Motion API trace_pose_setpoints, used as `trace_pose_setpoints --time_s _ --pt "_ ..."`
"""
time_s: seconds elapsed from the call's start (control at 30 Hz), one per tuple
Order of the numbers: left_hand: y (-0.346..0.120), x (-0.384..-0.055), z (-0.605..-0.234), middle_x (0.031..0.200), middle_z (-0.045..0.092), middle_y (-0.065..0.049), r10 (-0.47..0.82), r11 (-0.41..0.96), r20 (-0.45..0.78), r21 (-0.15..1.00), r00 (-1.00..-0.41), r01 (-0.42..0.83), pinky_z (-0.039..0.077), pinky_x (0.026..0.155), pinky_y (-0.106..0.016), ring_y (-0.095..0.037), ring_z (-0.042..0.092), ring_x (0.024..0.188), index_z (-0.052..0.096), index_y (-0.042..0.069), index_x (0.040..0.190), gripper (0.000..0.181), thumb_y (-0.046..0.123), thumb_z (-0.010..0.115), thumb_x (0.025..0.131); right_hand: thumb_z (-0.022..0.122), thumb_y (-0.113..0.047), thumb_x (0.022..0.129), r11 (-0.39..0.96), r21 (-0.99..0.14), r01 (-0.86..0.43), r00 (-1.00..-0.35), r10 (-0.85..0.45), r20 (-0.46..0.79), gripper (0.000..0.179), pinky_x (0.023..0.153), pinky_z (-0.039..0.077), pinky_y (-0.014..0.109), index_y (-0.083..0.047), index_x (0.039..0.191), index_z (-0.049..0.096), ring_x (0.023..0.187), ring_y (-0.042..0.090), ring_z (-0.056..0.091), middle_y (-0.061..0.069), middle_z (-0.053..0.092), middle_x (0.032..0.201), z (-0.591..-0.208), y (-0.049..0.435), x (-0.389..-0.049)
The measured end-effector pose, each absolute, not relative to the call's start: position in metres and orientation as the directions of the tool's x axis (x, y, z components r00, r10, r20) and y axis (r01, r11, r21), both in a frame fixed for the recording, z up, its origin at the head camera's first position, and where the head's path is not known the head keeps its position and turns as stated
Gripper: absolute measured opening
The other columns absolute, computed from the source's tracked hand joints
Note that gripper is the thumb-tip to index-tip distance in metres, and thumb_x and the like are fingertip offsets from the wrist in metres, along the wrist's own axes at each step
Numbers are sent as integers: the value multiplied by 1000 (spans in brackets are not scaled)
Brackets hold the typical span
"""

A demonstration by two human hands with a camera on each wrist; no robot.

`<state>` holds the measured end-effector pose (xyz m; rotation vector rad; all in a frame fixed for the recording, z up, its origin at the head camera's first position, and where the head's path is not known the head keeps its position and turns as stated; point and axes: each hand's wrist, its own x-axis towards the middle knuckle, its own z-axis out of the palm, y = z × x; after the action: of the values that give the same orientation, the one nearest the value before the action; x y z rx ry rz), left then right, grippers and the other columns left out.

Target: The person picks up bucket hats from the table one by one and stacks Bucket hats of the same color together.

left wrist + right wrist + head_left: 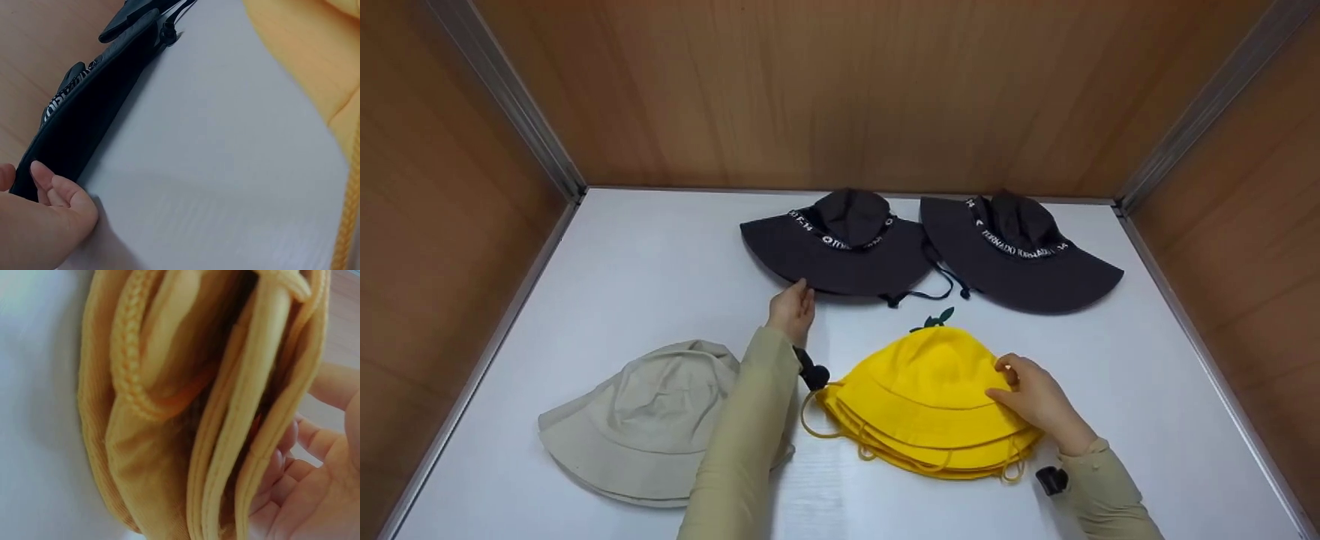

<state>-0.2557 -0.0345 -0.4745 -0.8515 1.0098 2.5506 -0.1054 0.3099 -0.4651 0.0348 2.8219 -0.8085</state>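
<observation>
My left hand point(793, 309) pinches the near-left brim edge of a dark bucket hat point(847, 264), thumb on one side and fingers on the other. In the left wrist view the brim's dark underside point(90, 126) faces the camera. With curled fingers and thumb, my right hand point(1039, 401) holds the right side of the top yellow hat point(934, 375), at the crown just above the brim. Several yellow brims lie nested beneath it, cords hanging out. Fingertips of the right hand are hidden behind a brim point(270, 433) in the right wrist view.
Another dark hat point(1020, 262) with white lettering lies at the back right, its brim beside the first. Beige hats point(645, 427) sit at front left, partly behind my left sleeve. A green leaf-shaped piece point(936, 320) tops the yellow stack. Wooden walls point(840, 97) enclose the white table.
</observation>
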Motion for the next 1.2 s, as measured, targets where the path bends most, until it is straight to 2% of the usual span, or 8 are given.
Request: trace_pose_setpoints --time_s 0.13,0.33,0.7,0.8,0.87,1.0,1.1,1.2 --pt "-35 -256 -478 96 49 -3 17 -716 -610 546 -793 -435 39 95 -22 -11 49 90 44 1 131 34 6 45 98 69 -18 87 847 -525 75 -980 -35 -197 36 74 42 37 1 114 55 83 24 48 12 54 93 -466 310 -105" --pt "-32 -255 -475 76 52 0 -21 -738 -594 551 -804 -388 43 83 -22 -9 49 73 50 4 96 5 2 50 92 69 -18 87 844 -534 57 -982 -49 -182 35 71 39 36 1 112 54 80 23 46 10 51 89 -466 310 -104" --pt "-35 -249 -470 67 51 1 -18 -687 -595 591 -804 -422 42 69 -21 -9 46 64 47 7 76 15 -1 50 89 70 -17 85 841 -540 28 -986 -66 -153 34 69 38 35 0 110 54 78 22 45 9 49 87 -466 310 -102" --pt "-35 -248 -468 67 51 1 -21 -658 -587 618 -809 -431 42 68 -21 -8 46 62 48 6 83 10 -1 51 90 70 -18 85 841 -540 27 -987 -64 -150 35 70 39 36 0 111 54 79 23 46 10 51 89 -467 311 -102" --pt "-34 -248 -468 73 50 0 -25 -639 -581 635 -814 -434 42 71 -21 -9 46 66 50 4 101 10 0 51 92 70 -18 85 842 -539 23 -987 -67 -147 35 71 40 37 1 111 55 80 23 47 11 52 90 -468 311 -102" --pt "-31 -251 -470 108 52 -7 3 -610 -566 652 -825 -449 42 91 -25 -14 50 96 24 9 146 55 7 48 97 70 -19 86 845 -535 22 -987 -67 -147 36 73 42 38 1 112 55 81 24 48 12 54 92 -468 311 -102" --pt "-28 -254 -473 144 35 -14 46 -623 -523 651 -851 -434 33 110 -33 -23 38 131 4 12 152 64 10 41 100 69 -19 86 841 -539 37 -986 -58 -158 36 73 42 38 1 113 55 82 24 48 12 54 93 -468 311 -101" --pt "-24 -256 -470 154 22 -16 75 -652 -462 648 -884 -394 26 114 -39 -28 27 141 1 11 152 61 9 36 102 69 -20 87 837 -544 57 -983 -46 -175 37 75 42 38 1 114 54 84 24 48 13 54 95 -467 311 -102"
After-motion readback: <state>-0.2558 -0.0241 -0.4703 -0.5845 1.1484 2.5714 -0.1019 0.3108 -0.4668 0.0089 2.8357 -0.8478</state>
